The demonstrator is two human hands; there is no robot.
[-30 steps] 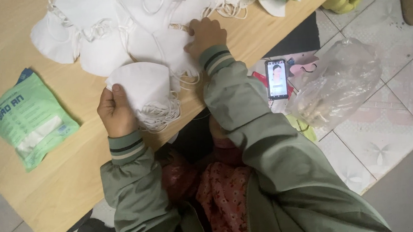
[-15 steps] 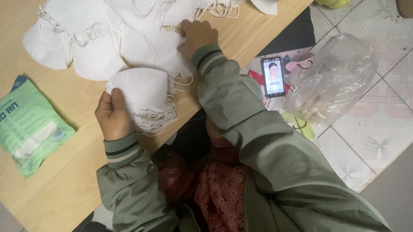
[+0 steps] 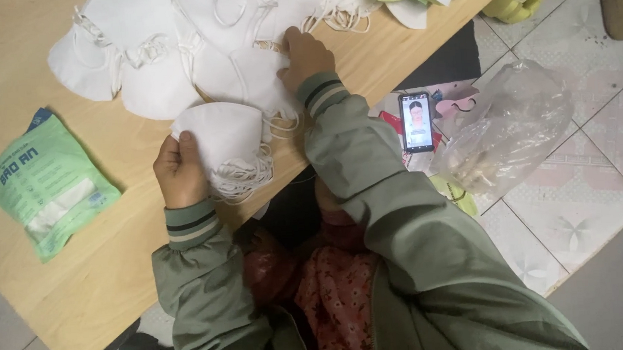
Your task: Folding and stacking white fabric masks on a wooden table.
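White cup-shaped masks sit stacked in a small pile (image 3: 227, 141) near the table's (image 3: 57, 302) front edge, their elastic straps (image 3: 242, 181) spilling toward me. My left hand (image 3: 180, 171) grips the pile's left side, thumb laid on top of the uppermost mask and fingers curled round the edge. My right hand (image 3: 304, 55) reaches further in, fingers bent and pressed down on a loose mask (image 3: 250, 80) at the near rim of the big heap of masks (image 3: 192, 37) that spreads across the far part of the wooden table; whether it pinches the mask I cannot tell. Toward the left edge lies a green sealed packet (image 3: 46, 192), well apart from the pile. Off the right edge, on the tiled floor, stand a phone (image 3: 417, 121) with its screen lit and a crumpled clear plastic bag (image 3: 506, 132) just beside it
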